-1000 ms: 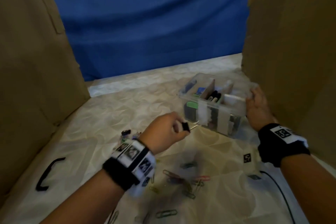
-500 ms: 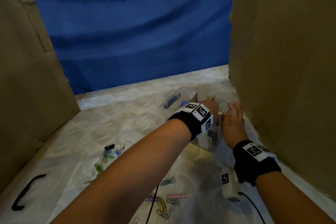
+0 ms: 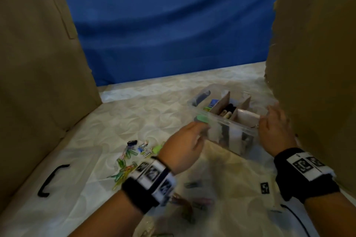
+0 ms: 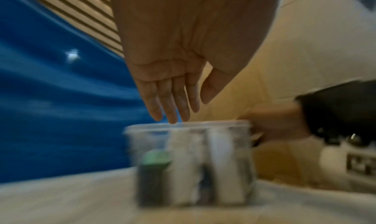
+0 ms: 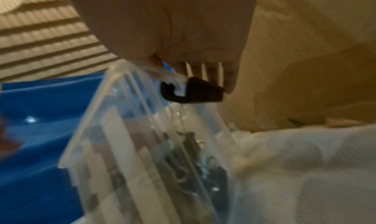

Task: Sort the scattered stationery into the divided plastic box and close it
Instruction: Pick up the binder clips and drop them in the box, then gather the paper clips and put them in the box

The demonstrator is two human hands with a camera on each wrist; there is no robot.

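Note:
The clear divided plastic box stands open at the right, with cardboard dividers and stationery in its compartments. My left hand hovers at its near left corner. In the left wrist view its fingers are straight and hold nothing, just above the box rim. My right hand grips the box's right end. In the right wrist view its fingers curl over the rim beside a black latch. Coloured paper clips and binder clips lie scattered to the left.
Cardboard walls stand at left and right, and a blue cloth hangs behind. A black handle piece lies at the far left. A clear lid lies in front of the box, with more clips near it. A tagged white device trails a cable.
My left hand held a black binder clip, reached over the box, and has drawn back to the near left corner holding nothing. The right hand stayed on the box's right end.

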